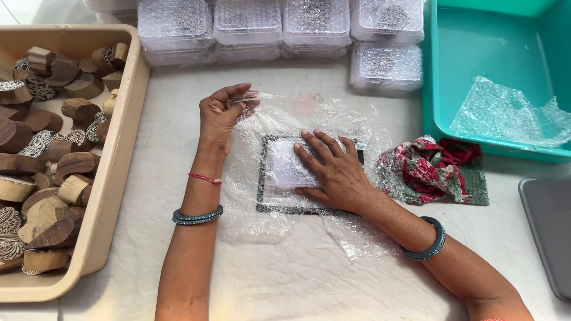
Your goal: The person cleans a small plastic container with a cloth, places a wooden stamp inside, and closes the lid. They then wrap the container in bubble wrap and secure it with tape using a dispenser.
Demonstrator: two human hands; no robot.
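Observation:
A clear bubble wrap sheet (262, 208) lies spread on the white cloth-covered table. Under it sits a flat square block with a dark patterned border (279, 178). My right hand (333, 169) presses flat on the wrap over the block, fingers spread. My left hand (223, 116) pinches the far left edge of the bubble wrap and lifts it a little off the table.
A beige tub (113, 178) of carved wooden stamps stands at the left. Bubble-wrapped packs (279, 27) are stacked at the back. A teal bin (452, 128) holding loose bubble wrap is at the right, a red patterned cloth (434, 169) beside it, a grey tray (547, 232) at the edge.

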